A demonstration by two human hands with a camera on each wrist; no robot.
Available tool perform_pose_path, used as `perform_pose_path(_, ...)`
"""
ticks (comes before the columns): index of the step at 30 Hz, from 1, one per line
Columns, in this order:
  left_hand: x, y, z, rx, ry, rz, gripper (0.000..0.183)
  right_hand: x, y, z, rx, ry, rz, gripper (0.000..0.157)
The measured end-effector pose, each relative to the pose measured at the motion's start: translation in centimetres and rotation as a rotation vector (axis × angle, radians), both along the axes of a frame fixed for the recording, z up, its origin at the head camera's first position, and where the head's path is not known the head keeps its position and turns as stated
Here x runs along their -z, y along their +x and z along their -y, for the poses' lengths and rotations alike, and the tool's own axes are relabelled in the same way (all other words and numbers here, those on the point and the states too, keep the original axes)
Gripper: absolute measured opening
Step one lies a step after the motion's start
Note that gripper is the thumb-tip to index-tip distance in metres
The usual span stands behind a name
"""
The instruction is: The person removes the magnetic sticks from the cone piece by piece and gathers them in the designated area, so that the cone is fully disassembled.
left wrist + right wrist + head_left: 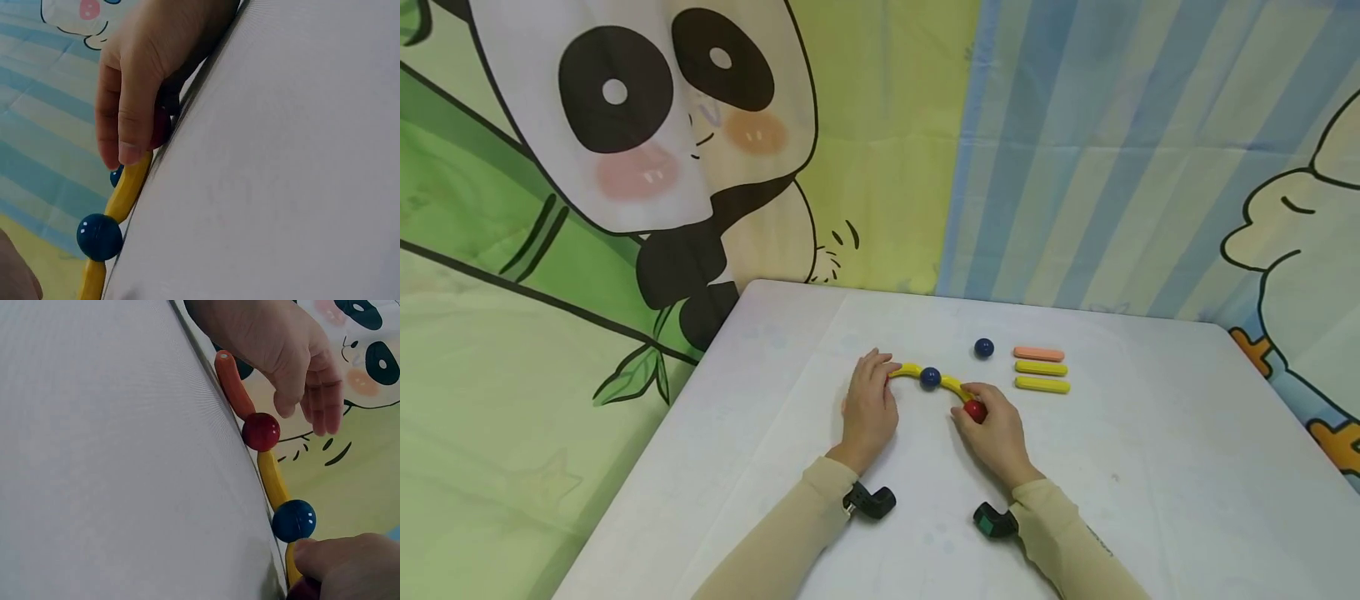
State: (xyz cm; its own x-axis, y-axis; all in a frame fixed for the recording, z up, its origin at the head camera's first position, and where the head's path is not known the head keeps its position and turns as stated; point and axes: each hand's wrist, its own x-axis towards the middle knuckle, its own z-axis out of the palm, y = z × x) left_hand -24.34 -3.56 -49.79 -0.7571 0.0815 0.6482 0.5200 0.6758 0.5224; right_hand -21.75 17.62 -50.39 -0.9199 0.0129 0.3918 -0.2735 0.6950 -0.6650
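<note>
A curved chain lies on the table, joining an orange rod [232, 387], a red ball [261, 432], a yellow rod [907, 369], a blue ball [930, 378], a second yellow rod [953, 384] and another red ball [975, 410]. My right hand [1000, 429] pinches that last red ball between thumb and fingers at the chain's right end. At the left end, my left hand [870, 408] hovers with relaxed, fairly straight fingers beside the first red ball, gripping nothing. It hides most of the orange rod in the head view.
Behind my right hand, a loose blue ball [984, 348] sits on the white table [1150, 467]. To its right lie an orange rod [1039, 354] and two yellow rods [1041, 367] in a stack of rows. A printed cartoon curtain [895, 150] hangs behind the table.
</note>
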Motion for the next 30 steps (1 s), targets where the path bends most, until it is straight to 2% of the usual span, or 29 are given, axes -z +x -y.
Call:
perform_pose_path(4,-0.1,0.4,-0.4,0.152,-0.070,0.056,0.032,0.0,0.4,0.7,-0.073,0.028,-0.036,0.043)
perform_pose_path(7,0.0,0.5,-0.5,0.185,-0.140,0.118,0.031,0.1,0.7,1.2,-0.138,0.060,-0.067,0.045)
perform_pose_path(12,0.4,0.3,-0.4,0.169,-0.199,0.142,0.031,-0.1,1.0,1.7,-0.237,0.067,-0.080,0.044)
perform_pose_path(15,0.7,0.2,-0.3,0.165,-0.243,0.133,0.027,-0.1,1.0,1.8,-0.271,0.058,-0.063,0.046)
perform_pose_path(19,0.9,0.2,-0.2,0.121,-0.292,0.123,0.024,-0.1,1.1,1.8,-0.309,0.057,-0.009,0.052)
perform_pose_path(23,0.8,0.3,-0.2,0.073,-0.296,0.122,0.019,0.0,1.1,1.8,-0.304,0.049,0.019,0.050)
perform_pose_path(30,0.8,0.2,-0.2,0.034,-0.288,0.131,0.020,0.0,1.1,1.8,-0.245,0.027,-0.007,0.036)
